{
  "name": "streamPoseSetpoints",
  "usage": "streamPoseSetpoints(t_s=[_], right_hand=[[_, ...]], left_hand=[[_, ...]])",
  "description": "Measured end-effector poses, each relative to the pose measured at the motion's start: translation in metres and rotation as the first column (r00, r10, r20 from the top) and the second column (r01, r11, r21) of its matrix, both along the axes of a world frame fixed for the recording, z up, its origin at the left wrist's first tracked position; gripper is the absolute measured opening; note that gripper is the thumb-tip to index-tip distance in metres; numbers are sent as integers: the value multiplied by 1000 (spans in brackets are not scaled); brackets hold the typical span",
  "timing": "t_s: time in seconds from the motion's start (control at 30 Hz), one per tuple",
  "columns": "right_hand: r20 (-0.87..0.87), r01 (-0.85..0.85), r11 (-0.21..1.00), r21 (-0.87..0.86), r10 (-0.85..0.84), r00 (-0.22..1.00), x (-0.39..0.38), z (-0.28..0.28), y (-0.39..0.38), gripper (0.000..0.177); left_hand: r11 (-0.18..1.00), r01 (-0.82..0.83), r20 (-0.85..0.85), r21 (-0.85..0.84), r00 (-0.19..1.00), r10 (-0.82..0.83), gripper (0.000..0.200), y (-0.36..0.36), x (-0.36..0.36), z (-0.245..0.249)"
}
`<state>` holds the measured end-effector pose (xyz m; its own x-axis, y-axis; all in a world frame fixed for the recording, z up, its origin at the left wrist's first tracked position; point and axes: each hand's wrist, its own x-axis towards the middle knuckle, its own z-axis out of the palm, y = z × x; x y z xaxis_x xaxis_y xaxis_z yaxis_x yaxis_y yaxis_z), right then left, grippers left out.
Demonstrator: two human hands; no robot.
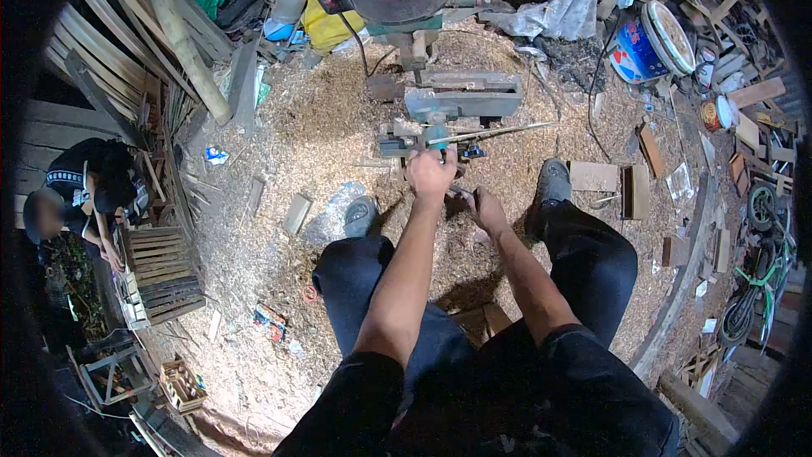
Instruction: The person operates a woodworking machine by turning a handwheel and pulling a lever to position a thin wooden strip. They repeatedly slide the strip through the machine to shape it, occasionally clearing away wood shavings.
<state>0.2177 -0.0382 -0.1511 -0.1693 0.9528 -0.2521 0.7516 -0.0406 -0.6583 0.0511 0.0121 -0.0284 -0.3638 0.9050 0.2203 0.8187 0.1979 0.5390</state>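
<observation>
Left hand (431, 173): fingers curled in right up against the teal part (436, 135), can't tell what's actually in the grip
Right hand (488, 210): closed around a dark tool (459, 192), just behind the left
Teal part: sits on the low bench rig (465, 103), thin stick (507, 130) poking out beside it
Floor (296, 144): wood shavings all over
Far left: another person (101, 182) by a slatted crate (161, 264)
</observation>
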Motion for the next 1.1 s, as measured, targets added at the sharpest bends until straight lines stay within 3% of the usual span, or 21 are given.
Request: streamPoseSetpoints(t_s=[0.13,0.23,0.33,0.43,0.47,0.6,0.73,0.97,1.1], right_hand=[[-29,38,999,10,-38,999,-4,11,-1,38],[-31,24,999,38,-23,999,-3,10,-1,40],[-41,50,994,99,-46,998,-4,0,-1,38],[-121,73,997,-26,-75,990,0,-3,2,41],[-139,47,987,-152,-69,988,2,-4,5,53],[-28,48,983,-178,-54,998,-1,-1,7,57],[27,-40,999,-18,41,999,-4,12,8,55],[198,-45,998,37,37,979,-30,53,1,50],[16,-81,979,186,79,997,-34,58,2,41]], left_hand=[[983,65,17,171,998,-69,33,1,-3,-8],[992,39,32,123,999,-43,32,0,-1,-6],[983,38,31,179,999,-44,32,-1,0,-2],[980,82,56,184,994,-94,31,1,0,-2],[977,82,64,196,993,-97,31,0,0,-3],[977,94,64,192,992,-108,34,-3,-2,3],[985,135,64,110,988,-143,38,-4,-6,-1],[986,139,107,88,983,-148,41,-3,-17,-10],[987,130,98,89,985,-139,37,-5,-22,-7]])
